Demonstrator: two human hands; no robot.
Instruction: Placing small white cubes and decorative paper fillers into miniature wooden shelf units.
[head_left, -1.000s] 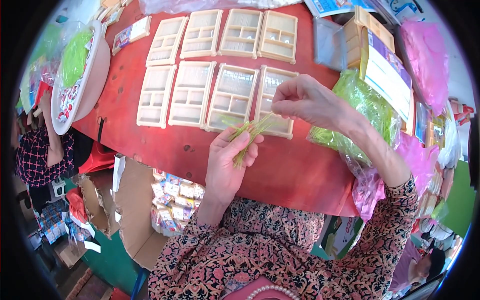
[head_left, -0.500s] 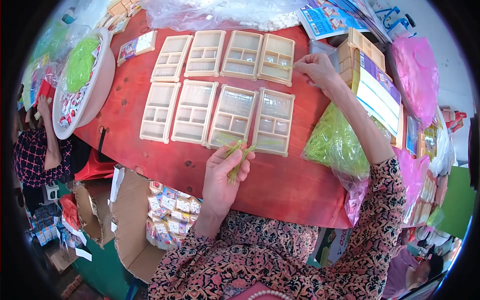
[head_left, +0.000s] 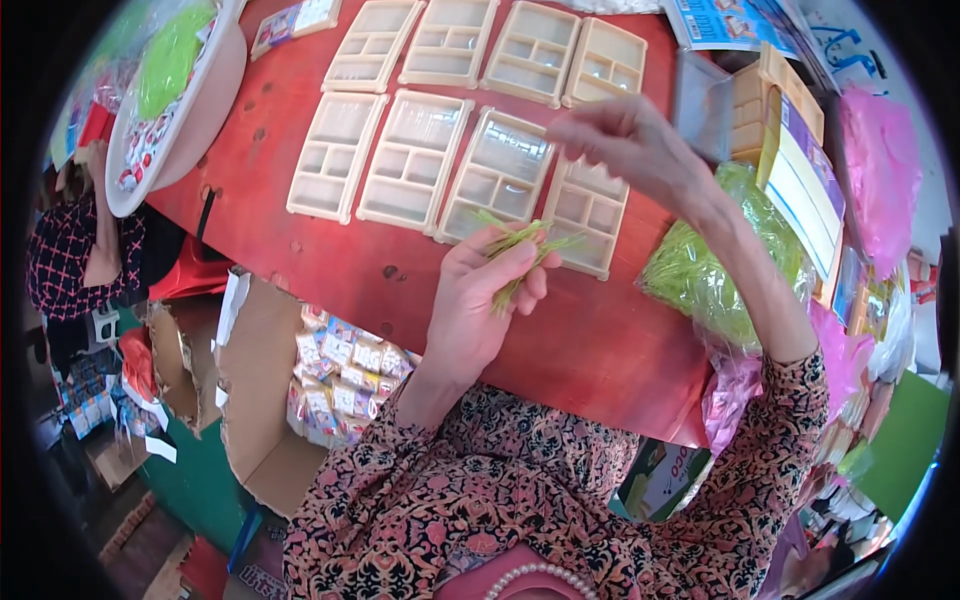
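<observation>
"So, what is changing here?"

"The right hand [head_left: 635, 150] is coming back from the far right tray, a cream rectangular plastic one with compartments [head_left: 606, 62], and is now hovering around the far end of the matching near right tray [head_left: 587, 222]."

"Is it holding anything?"

"Its fingers are curling and blurring, so I am not able to tell whether a strand is sitting between them."

"And the left hand [head_left: 475, 305]?"

"It is staying nearer the body, pinching a loose bundle of thin yellow-green strands [head_left: 512, 242] just short of the near row."

"Meaning what for the work?"

"The right hand is nearing the bundle again, so I am judging this a pause between reaches. A clear plastic bag of green strands [head_left: 735, 250] is lying right, on the red surface [head_left: 590, 330]."
</observation>
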